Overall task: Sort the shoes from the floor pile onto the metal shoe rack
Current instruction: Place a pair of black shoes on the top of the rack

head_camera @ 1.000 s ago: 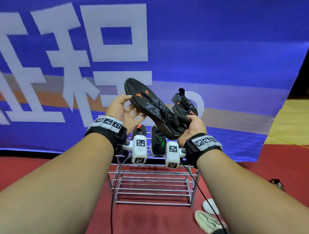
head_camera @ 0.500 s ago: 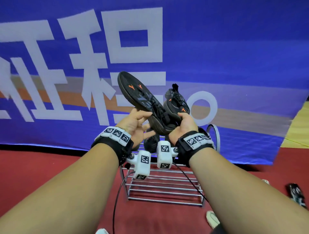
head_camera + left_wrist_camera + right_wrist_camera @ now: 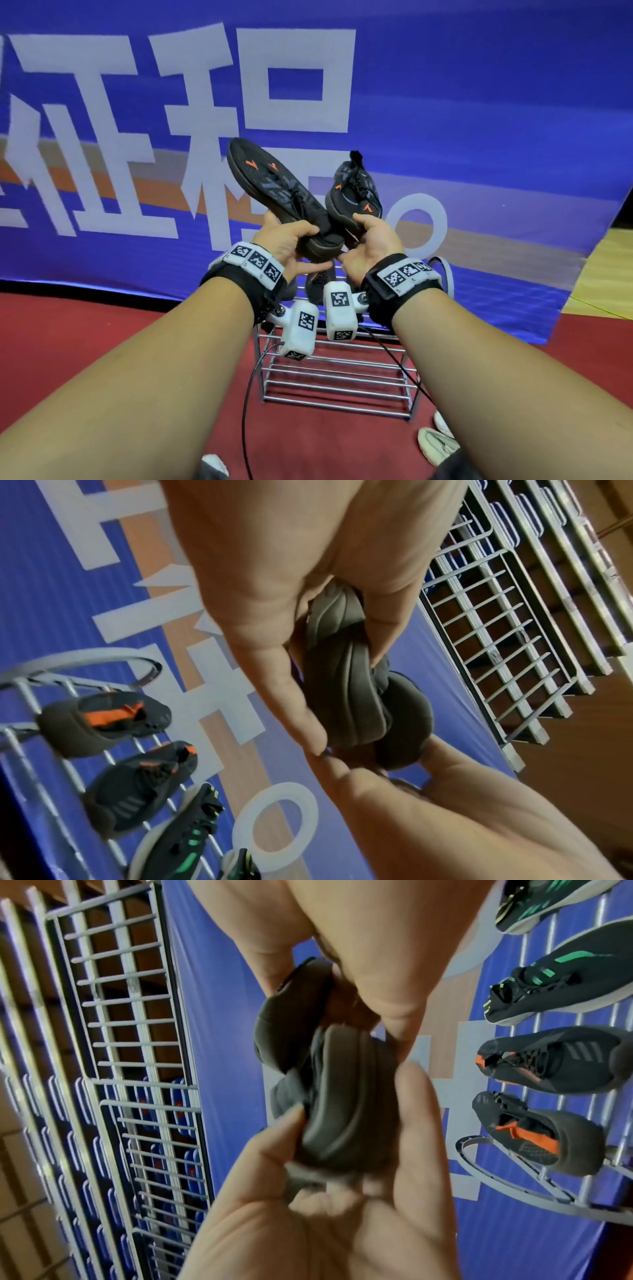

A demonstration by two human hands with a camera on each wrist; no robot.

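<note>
You are holding a pair of black shoes with orange marks up in front of you, heels together: the left shoe (image 3: 274, 192) runs up toward 11 o'clock with its sole and toe tilted away, and the right shoe (image 3: 356, 192) stands more upright at 1 o'clock. A second ago your left hand (image 3: 284, 240) lay open under the left shoe while the right hand carried both by the heels; now its fingers have closed round that heel, so each shoe has its own grip, and your right hand (image 3: 373, 240) stays curled round the other heel, thumb on top. In the left wrist view the finger and thumb pinch the ribbed heel of the sole. That looks like the split you need before you can set the two down side by side. The pair is well above the metal shoe rack (image 3: 335, 387), which stands on the red floor at 6 o'clock below your wrists. Its lower tiers show bare bars in the head view. The wrist views show its top tier holding a black pair with orange tongues (image 3: 534, 1096) and, beside them, a dark pair with green stripes (image 3: 555, 982); whether room is left there I cannot tell. Pale shoes (image 3: 438, 442) lie on the floor at 4 o'clock from the rack, not yet sorted.
</note>
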